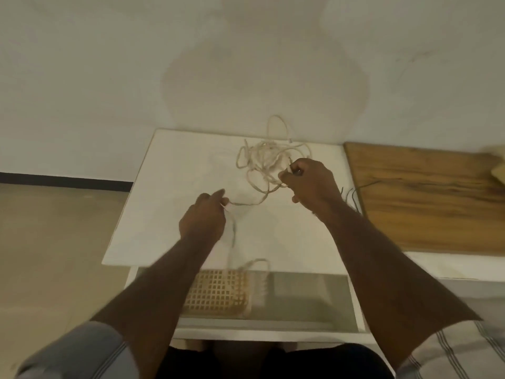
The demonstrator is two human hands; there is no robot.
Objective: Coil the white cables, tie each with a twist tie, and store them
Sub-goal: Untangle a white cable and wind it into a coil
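Note:
A tangle of white cables [266, 157] lies at the back of the white table top [169, 192], one loop leaning up the wall. My left hand [203, 218] pinches a strand of white cable; its tail hangs blurred over the table's front edge. That strand runs right to the tangle. My right hand [310, 181] is closed on cable at the tangle's right edge. Thin dark twist ties [351, 198] lie at the table's right edge, beside my right wrist.
An open drawer [308, 296] below the table front holds an orange lattice basket [216, 292]. A wooden board [426, 198] lies on the surface to the right. The wall stands close behind; tan floor lies to the left.

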